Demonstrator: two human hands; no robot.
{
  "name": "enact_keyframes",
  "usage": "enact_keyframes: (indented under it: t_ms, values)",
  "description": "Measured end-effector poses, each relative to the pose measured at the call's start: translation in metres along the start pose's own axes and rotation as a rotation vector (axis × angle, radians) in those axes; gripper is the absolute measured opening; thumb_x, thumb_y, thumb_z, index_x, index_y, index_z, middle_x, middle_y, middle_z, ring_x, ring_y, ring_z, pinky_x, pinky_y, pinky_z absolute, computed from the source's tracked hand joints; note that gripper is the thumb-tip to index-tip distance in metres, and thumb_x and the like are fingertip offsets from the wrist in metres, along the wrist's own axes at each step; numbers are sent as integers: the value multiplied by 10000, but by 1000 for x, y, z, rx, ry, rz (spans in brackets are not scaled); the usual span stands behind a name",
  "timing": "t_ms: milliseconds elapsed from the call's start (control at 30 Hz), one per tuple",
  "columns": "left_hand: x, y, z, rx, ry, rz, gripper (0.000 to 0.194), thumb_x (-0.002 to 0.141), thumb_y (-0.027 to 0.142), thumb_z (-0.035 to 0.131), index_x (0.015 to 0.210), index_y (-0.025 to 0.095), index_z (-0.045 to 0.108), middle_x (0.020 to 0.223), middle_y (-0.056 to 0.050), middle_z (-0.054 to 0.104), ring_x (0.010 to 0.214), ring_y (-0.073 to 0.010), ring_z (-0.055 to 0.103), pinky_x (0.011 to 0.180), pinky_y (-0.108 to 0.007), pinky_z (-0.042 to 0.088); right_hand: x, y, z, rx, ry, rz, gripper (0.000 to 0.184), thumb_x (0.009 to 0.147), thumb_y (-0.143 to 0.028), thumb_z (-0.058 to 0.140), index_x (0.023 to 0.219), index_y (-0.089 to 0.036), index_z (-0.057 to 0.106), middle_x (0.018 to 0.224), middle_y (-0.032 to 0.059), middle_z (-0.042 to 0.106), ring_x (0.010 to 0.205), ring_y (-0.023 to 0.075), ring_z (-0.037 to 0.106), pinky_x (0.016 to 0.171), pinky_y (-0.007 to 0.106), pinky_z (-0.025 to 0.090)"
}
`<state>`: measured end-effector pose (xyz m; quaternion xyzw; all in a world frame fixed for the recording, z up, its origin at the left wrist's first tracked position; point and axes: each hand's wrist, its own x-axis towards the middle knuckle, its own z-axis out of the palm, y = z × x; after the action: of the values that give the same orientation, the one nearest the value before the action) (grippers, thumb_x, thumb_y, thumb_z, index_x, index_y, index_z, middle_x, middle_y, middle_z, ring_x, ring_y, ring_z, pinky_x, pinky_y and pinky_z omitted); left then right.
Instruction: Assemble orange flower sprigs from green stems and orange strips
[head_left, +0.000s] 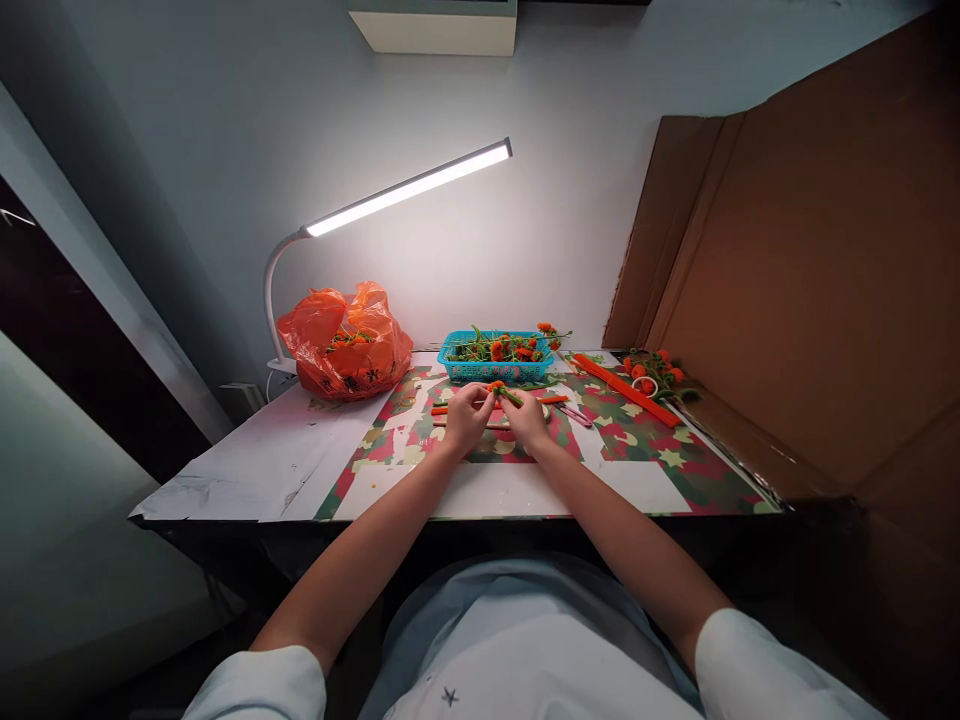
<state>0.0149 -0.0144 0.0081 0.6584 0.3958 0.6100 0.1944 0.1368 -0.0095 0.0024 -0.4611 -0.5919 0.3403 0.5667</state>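
Close together over the middle of the table, my left hand (467, 414) and my right hand (528, 420) both pinch a small orange flower (496, 387) with a green stem. The left fingers are closed near its orange head, and the right ones near the green stem. Fingers cover part of it. Under and beside the hands lie thin orange and green strips (555, 400), partly hidden. A pink-handled tool (576, 414), perhaps scissors, rests to the right. Just behind the hands stands a blue basket (459, 368) of orange flowers on green stems.
An orange plastic bag (360, 370) with orange pieces inside stands back left, beneath a lit desk lamp (409, 190). At the right lie a long orange bundle (626, 388) and more orange flowers (651, 370). A cardboard sheet (795, 250) walls off the right side of the table (465, 492).
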Motion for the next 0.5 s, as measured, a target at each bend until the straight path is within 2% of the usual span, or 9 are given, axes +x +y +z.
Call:
enact_keyframes:
  t_ms: [100, 200, 333, 500]
  values:
    - [1, -1, 0, -50, 3, -58, 285, 742, 416, 625, 589, 186, 557, 773, -68, 649, 726, -175, 589, 640, -281, 469, 0, 0, 1, -149, -1, -117, 250, 783, -391, 491, 657, -195, 582, 608, 9, 583, 576, 144, 481, 546, 252, 366]
    - [1, -1, 0, -73, -22, -49, 283, 745, 410, 622, 592, 183, 550, 786, -72, 645, 724, -170, 585, 639, -279, 466, 0, -2, 0, -153, 5, -157, 277, 788, -398, 469, 609, -199, 537, 575, -1, 551, 552, 133, 443, 526, 245, 354]
    - [0, 2, 1, -62, -10, 1, 277, 762, 401, 616, 597, 187, 553, 826, -79, 639, 761, -177, 588, 650, -284, 473, 3, -3, 1, 17, 5, -100, 309, 758, -450, 497, 583, -197, 511, 568, -2, 549, 549, 126, 450, 508, 234, 383]
    - [0, 3, 2, -49, 3, 27, 285, 763, 408, 620, 593, 188, 556, 823, -74, 637, 765, -175, 587, 662, -284, 473, 5, -3, 2, 164, -43, 10, 366, 741, -470, 520, 497, -202, 463, 461, -12, 472, 470, 119, 415, 450, 242, 360]
